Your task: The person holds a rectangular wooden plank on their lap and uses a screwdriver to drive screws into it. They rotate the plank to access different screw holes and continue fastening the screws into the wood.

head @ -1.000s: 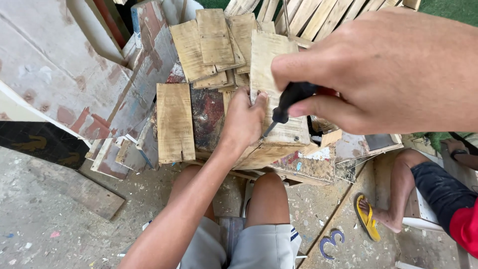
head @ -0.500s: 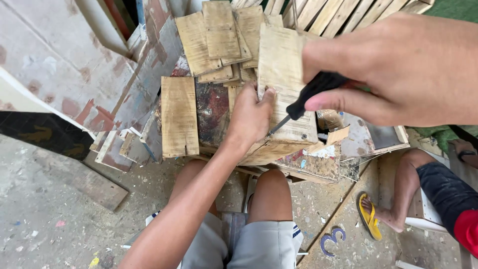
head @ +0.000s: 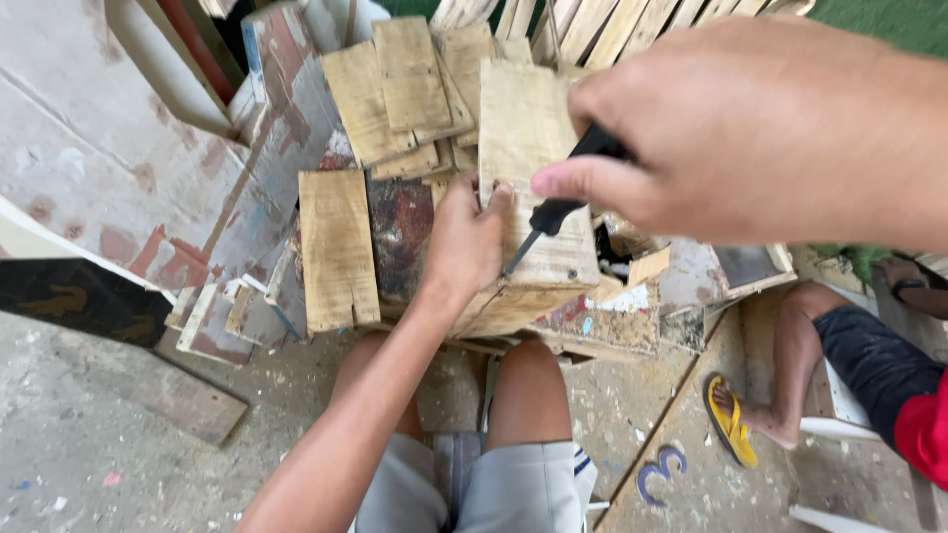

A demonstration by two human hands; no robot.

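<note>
1. The screwdriver (head: 553, 212), black-handled with a thin metal shaft, has most of its handle hidden inside the right hand (head: 750, 128); its tip meets the wooden block (head: 528, 188).
2. The block is rough, pale pallet wood, rectangular, lying on a pile of similar boards (head: 395, 89).
3. The right hand is closed round the handle, thumb along it; the left hand (head: 466, 242) presses on the block's left edge, just beside the shaft.
4. A seated person's leg with a yellow sandal (head: 729, 419) is cut off at right.
</note>
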